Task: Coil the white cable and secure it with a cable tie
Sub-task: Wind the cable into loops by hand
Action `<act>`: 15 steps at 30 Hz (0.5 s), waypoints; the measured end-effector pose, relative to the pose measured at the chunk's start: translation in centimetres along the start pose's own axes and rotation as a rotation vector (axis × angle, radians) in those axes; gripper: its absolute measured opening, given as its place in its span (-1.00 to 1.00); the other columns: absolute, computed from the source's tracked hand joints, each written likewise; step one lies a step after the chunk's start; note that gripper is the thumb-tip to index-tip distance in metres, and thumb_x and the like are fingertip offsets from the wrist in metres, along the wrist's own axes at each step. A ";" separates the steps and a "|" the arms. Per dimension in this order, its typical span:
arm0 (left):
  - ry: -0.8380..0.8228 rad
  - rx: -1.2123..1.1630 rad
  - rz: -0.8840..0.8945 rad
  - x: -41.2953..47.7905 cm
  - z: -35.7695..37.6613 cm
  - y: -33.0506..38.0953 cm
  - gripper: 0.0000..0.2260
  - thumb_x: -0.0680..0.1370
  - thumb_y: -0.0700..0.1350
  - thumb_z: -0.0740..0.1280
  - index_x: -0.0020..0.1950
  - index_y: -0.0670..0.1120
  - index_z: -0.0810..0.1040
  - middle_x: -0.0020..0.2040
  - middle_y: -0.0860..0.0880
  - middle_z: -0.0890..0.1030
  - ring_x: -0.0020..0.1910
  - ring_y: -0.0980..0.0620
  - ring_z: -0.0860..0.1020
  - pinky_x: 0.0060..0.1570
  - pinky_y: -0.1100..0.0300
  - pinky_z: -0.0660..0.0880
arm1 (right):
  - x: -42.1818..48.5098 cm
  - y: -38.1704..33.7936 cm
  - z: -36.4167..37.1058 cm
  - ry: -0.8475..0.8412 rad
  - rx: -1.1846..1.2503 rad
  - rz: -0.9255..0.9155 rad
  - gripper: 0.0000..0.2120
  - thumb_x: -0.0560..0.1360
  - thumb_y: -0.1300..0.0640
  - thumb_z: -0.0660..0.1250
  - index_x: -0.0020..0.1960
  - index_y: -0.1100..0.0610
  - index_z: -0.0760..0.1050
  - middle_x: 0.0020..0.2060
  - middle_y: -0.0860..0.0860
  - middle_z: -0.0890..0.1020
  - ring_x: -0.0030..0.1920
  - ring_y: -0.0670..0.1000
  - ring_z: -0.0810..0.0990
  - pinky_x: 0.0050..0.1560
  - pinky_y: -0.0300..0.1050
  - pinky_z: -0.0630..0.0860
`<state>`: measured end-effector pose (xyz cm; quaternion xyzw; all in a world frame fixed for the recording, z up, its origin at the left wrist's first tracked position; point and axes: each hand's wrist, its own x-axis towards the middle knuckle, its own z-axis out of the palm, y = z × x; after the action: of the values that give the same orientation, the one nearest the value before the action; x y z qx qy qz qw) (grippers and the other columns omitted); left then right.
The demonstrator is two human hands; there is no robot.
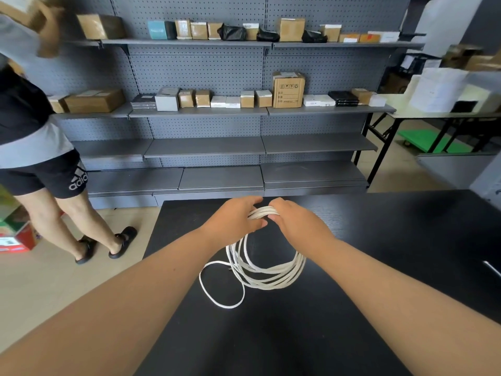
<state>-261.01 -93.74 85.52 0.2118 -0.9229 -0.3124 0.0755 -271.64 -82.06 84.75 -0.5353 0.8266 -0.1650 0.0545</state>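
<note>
The white cable (267, 275) lies in several loops on the black table (379, 240). One loose loop trails out to the lower left of the coil. My left hand (235, 219) and my right hand (295, 221) both grip the far top of the coil, pinching the bundled strands between them. The near part of the coil rests on the table. I cannot see a cable tie in either hand; my fingers hide the spot where the strands meet.
A thin pale object (492, 268) lies at the table's right edge. Grey shelves (206, 111) with boxes stand behind the table. A person (40, 164) in black shorts stands at the left. A white folding table (433, 112) is at the right.
</note>
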 end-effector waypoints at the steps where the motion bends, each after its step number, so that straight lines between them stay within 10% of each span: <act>1: 0.000 -0.025 -0.016 0.0 0.1 0.0 -0.49 0.52 -0.09 0.35 0.44 -0.10 0.30 -0.04 0.01 0.60 -0.10 0.12 0.53 -0.06 0.35 0.32 | 0.0 0.0 0.0 0.012 -0.002 -0.008 -0.75 0.62 0.02 0.02 0.16 0.14 0.33 0.00 0.09 0.51 -0.10 0.12 0.48 -0.13 0.00 0.43; 15: 0.150 -0.378 -0.189 -0.5 0.6 -1.2 -0.83 0.51 -0.06 0.34 0.07 -0.06 0.48 -0.13 -0.03 0.61 -0.20 0.12 0.61 -0.18 0.28 0.44 | 0.7 0.6 0.8 0.392 0.497 0.335 -0.77 0.62 0.08 0.06 0.02 0.21 0.40 -0.24 0.06 0.49 -0.19 0.13 0.44 -0.20 -0.06 0.34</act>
<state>-260.31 -94.02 84.31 0.3019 -0.8159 -0.4689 0.1525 -272.25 -82.61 83.87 -0.3212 0.8321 -0.4493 0.0498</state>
